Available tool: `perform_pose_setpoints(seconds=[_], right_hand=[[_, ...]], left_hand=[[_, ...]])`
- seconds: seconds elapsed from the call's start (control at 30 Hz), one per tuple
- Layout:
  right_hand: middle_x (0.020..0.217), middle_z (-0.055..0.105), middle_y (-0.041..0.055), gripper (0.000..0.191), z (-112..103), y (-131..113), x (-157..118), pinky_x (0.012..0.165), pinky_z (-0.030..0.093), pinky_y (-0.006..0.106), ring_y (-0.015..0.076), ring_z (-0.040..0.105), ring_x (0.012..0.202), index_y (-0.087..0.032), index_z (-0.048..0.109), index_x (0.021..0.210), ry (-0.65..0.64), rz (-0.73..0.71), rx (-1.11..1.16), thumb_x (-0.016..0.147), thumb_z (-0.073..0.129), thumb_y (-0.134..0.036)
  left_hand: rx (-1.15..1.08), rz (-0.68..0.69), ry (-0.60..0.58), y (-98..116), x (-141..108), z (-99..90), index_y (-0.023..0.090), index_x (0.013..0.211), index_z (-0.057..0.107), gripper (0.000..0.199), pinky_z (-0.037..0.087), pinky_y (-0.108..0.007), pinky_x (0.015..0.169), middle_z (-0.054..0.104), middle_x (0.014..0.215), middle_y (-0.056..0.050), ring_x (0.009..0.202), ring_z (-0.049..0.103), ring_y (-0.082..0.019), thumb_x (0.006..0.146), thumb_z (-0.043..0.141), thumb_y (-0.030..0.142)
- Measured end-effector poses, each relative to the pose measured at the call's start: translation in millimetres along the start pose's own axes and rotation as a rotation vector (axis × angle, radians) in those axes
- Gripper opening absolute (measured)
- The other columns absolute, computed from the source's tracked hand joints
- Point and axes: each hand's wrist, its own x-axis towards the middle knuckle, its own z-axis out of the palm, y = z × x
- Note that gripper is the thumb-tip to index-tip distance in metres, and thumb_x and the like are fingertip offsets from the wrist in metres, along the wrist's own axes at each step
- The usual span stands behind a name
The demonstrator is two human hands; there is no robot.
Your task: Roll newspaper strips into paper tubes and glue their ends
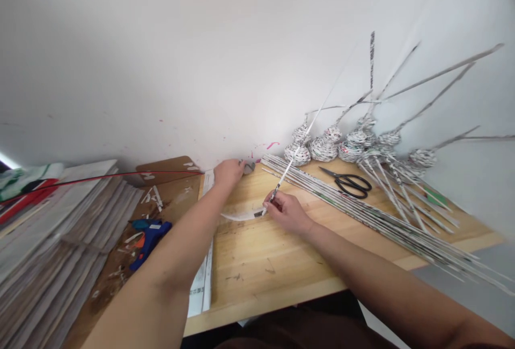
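My right hand (287, 212) pinches the lower end of a thin rolled newspaper tube (286, 171), which slants up and to the right, its far end blurred. From that lower end a loose pale paper strip (241, 217) curves away to the left, just above the wooden board. My left hand (228, 172) is at the board's back edge, its fingers against a small grey lump (249, 168), perhaps a cloth or sponge. Most of those fingers are hidden, so their grip does not show. Beneath my left forearm lie flat newspaper strips (207, 279).
Long paper tubes (341, 201) lie across the wooden board (257, 274), with black-handled scissors (352, 184) behind. Several woven paper gourd shapes (324, 148) stand by the wall, stems sticking out. Left are a blue glue gun (151, 242), paper scraps and a newspaper stack (76, 252).
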Motion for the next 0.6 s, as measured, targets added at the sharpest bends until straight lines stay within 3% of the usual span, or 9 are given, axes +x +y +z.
perform_pose_setpoints(seconds=[0.1, 0.23, 0.4, 0.6], right_hand=[[0.059, 0.049, -0.0031, 0.012, 0.2, -0.3, -0.1, 0.052, 0.035, 0.021, 0.0097, 0.043, 0.053, -0.016, 0.058, 0.079, -0.003, 0.017, 0.005, 0.083, 0.055, -0.027], [0.061, 0.05, -0.0024, 0.013, 0.9, 0.0, -0.3, 0.051, 0.035, 0.021, 0.0095, 0.044, 0.054, -0.016, 0.058, 0.08, -0.009, 0.029, 0.027, 0.083, 0.055, -0.028], [0.059, 0.049, -0.003, 0.014, 0.8, 0.5, 0.1, 0.051, 0.034, 0.021, 0.0095, 0.043, 0.053, -0.015, 0.059, 0.08, -0.009, 0.035, 0.034, 0.082, 0.056, -0.029], [0.061, 0.05, -0.0027, 0.012, 2.0, 5.0, 1.1, 0.052, 0.035, 0.021, 0.0092, 0.043, 0.054, -0.016, 0.058, 0.08, -0.011, 0.019, 0.035, 0.082, 0.055, -0.027]], left_hand=[[0.035, 0.076, 0.006, 1.3, 0.1, -10.1, 0.014, 0.105, 0.069, 0.055, 0.045, -0.04, 0.079, 0.068, 0.105, -0.021, 0.1, 0.063, -0.034, 0.092, 0.026, 0.045], [0.053, 0.208, -0.061, 2.4, 1.0, -15.0, 0.019, 0.108, 0.068, 0.039, 0.045, -0.037, 0.08, 0.07, 0.103, -0.017, 0.099, 0.064, -0.03, 0.089, 0.04, 0.038], [0.031, 0.297, -0.099, 4.9, 1.3, -2.8, 0.028, 0.109, 0.068, 0.031, 0.045, -0.031, 0.078, 0.067, 0.111, -0.01, 0.098, 0.064, -0.025, 0.085, 0.049, 0.033], [0.037, 0.253, -0.058, 4.9, -1.5, 11.6, 0.017, 0.1, 0.072, 0.044, 0.044, -0.034, 0.08, 0.07, 0.1, -0.017, 0.096, 0.064, -0.029, 0.092, 0.037, 0.041]])
